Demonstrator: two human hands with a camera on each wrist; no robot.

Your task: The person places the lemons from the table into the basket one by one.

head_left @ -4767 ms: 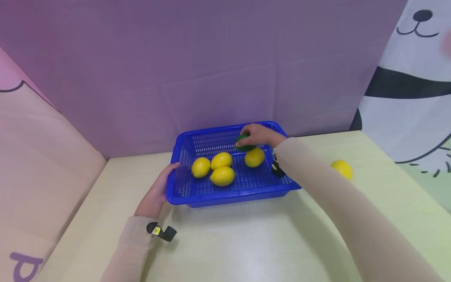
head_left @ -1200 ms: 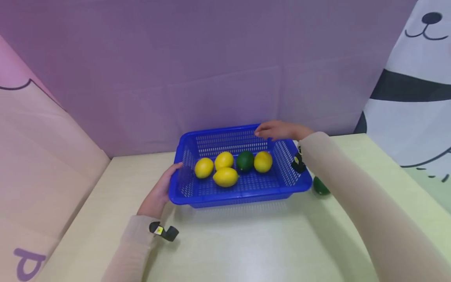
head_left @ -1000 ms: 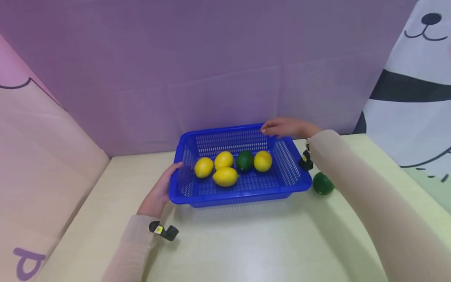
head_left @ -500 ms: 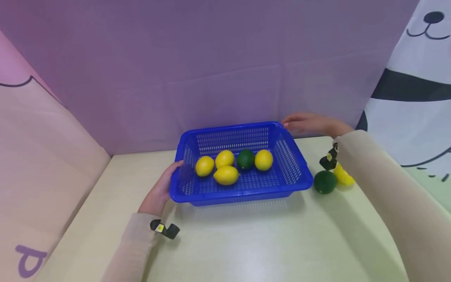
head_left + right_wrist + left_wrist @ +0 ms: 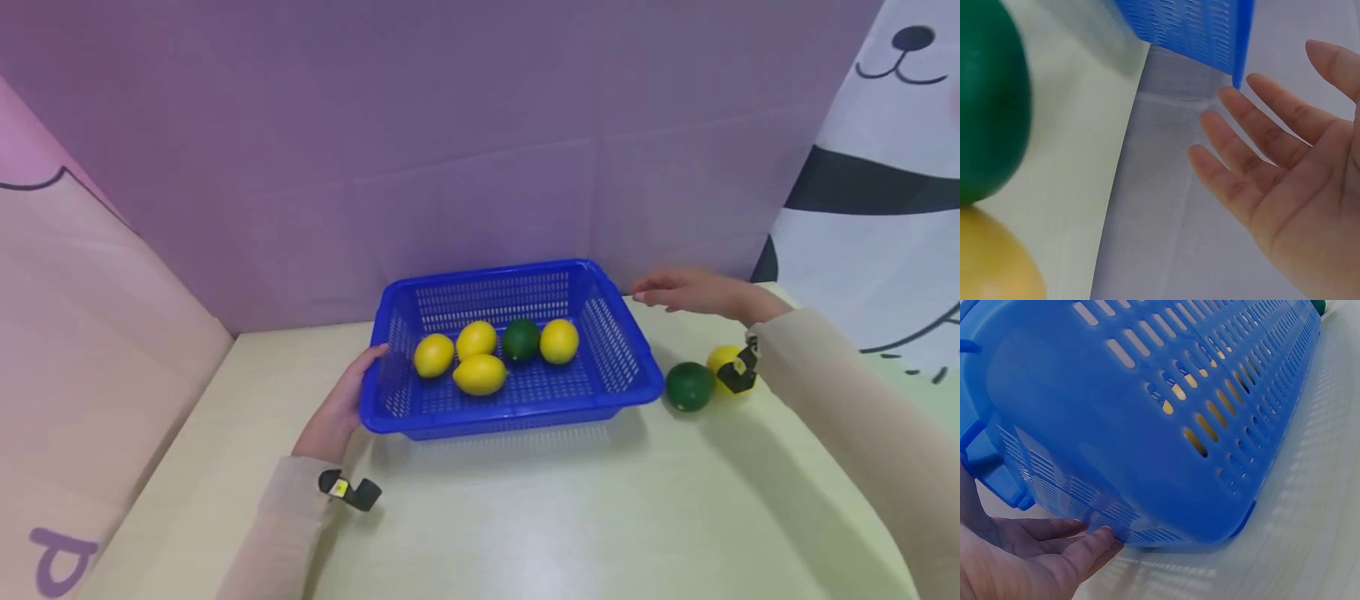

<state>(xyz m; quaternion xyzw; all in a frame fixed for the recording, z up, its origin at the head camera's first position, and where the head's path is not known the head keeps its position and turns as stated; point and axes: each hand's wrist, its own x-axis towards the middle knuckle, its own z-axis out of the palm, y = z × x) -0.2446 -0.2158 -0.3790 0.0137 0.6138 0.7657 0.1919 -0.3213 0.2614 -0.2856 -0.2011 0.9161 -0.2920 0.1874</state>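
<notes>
In the head view my left hand (image 5: 341, 408) grips the left end of a blue plastic basket (image 5: 517, 413), thumb over the rim. The left wrist view has those fingers (image 5: 1088, 550) against the basket's slotted outer wall. Several yellow lemons (image 5: 480, 375) and one round dark green fruit (image 5: 521, 342) lie inside. Beyond the basket's right end, my right hand (image 5: 693, 293) hovers with fingers extended and holds nothing. Below it on the table are another dark green fruit (image 5: 690, 387) and a lemon (image 5: 726, 363), partly hidden by the wrist camera.
The pale table (image 5: 480, 517) runs back to a purple cloth wall (image 5: 480, 150), close behind the basket. A pink-and-cream printed panel (image 5: 97, 333) stands on the left. Another panel, with a panda print (image 5: 877, 250), is at the right.
The green fruit my right hand held over the basket now lies among the lemons. That hand has let go and moved right, out past the basket's edge. The left hand keeps its hold.
</notes>
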